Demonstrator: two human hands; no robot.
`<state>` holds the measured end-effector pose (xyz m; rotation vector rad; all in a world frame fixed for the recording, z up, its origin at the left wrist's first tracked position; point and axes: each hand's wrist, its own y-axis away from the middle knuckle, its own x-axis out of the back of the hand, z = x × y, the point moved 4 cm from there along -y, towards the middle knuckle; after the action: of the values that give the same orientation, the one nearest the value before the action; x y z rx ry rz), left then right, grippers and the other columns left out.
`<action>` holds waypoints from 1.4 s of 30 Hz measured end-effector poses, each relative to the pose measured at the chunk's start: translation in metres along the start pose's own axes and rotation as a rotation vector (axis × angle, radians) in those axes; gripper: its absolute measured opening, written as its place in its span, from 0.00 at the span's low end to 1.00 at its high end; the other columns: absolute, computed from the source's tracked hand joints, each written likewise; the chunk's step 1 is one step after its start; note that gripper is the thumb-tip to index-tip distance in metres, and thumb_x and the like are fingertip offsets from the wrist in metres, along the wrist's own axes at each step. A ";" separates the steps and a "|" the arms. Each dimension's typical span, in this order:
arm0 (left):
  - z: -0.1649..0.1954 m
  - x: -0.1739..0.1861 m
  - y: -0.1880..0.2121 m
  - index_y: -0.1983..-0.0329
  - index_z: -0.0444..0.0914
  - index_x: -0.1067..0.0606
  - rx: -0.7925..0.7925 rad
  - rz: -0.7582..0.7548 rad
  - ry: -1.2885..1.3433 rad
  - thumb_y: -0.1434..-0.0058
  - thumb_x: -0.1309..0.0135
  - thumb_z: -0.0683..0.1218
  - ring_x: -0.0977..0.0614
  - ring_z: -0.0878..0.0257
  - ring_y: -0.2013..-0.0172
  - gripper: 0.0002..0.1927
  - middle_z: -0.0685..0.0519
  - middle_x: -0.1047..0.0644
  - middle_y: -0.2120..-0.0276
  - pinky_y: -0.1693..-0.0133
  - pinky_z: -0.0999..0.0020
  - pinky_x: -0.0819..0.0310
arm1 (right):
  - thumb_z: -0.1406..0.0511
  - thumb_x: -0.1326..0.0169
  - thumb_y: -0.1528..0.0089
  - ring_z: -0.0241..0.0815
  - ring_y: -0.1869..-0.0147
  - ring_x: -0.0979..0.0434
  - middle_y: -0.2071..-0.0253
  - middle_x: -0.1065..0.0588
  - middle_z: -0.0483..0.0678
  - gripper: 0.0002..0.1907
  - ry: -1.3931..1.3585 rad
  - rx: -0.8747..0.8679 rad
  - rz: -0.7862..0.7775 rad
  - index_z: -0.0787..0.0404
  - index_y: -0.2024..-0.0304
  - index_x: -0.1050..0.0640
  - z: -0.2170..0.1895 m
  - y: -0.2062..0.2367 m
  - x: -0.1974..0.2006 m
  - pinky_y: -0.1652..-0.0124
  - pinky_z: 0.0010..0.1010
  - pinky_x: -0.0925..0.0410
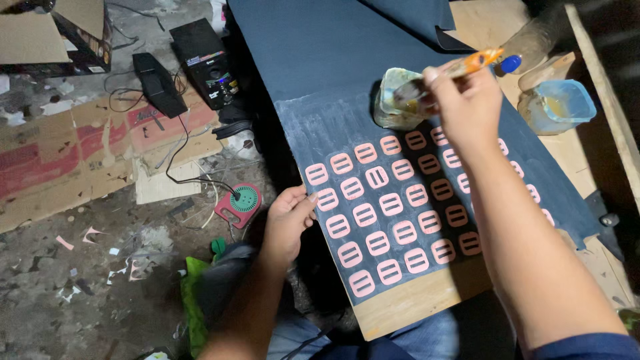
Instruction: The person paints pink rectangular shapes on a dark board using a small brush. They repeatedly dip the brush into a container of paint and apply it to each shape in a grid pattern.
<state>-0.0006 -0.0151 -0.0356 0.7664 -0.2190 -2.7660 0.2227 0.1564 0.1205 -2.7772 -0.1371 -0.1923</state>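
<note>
While gripped — brush (467,65) (right hand (463,110))

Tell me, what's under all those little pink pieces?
The pink pieces lie in rows on a dark blue sheet, over a wooden board. The right hand and its forearm hide some.

There is a single view, from a camera worn on the person's head. It looks steeply down and slightly forward over the lap, close enough that both forearms fill the lower half of the picture. The right hand (462,100), closed on a brush (460,65), sits high and right of centre; the board (413,300) runs out below and left of that grip to the left hand (288,223) on its edge. Left of that hand the littered floor (80,267) fills the frame. No second view overlaps this one.
</note>
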 end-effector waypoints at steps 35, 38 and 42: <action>0.009 0.011 -0.046 0.53 0.35 0.23 0.047 0.072 0.383 0.35 0.43 0.42 0.25 0.69 0.71 0.09 0.54 0.22 0.68 0.68 0.75 0.31 | 0.59 0.39 0.39 0.47 0.71 0.18 0.74 0.21 0.52 0.13 0.533 0.096 -0.525 0.63 0.66 0.24 0.022 0.063 -0.123 0.69 0.36 0.29; 0.009 0.010 -0.049 0.56 0.36 0.26 0.020 0.029 0.393 0.34 0.43 0.42 0.25 0.68 0.71 0.07 0.52 0.22 0.69 0.68 0.74 0.32 | 0.58 0.37 0.40 0.53 0.70 0.19 0.73 0.21 0.55 0.16 0.557 0.082 -0.552 0.65 0.66 0.24 0.021 0.055 -0.132 0.68 0.39 0.29; 0.008 0.009 -0.051 0.56 0.36 0.26 0.009 0.033 0.395 0.33 0.43 0.42 0.26 0.69 0.71 0.06 0.55 0.23 0.68 0.68 0.75 0.33 | 0.59 0.39 0.39 0.56 0.68 0.19 0.72 0.20 0.56 0.15 0.622 0.022 -0.574 0.65 0.66 0.25 0.018 0.049 -0.139 0.66 0.41 0.29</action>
<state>-0.0225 0.0311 -0.0442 1.2730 -0.1617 -2.5165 0.0938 0.1071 0.0662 -2.4434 -0.7533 -1.1572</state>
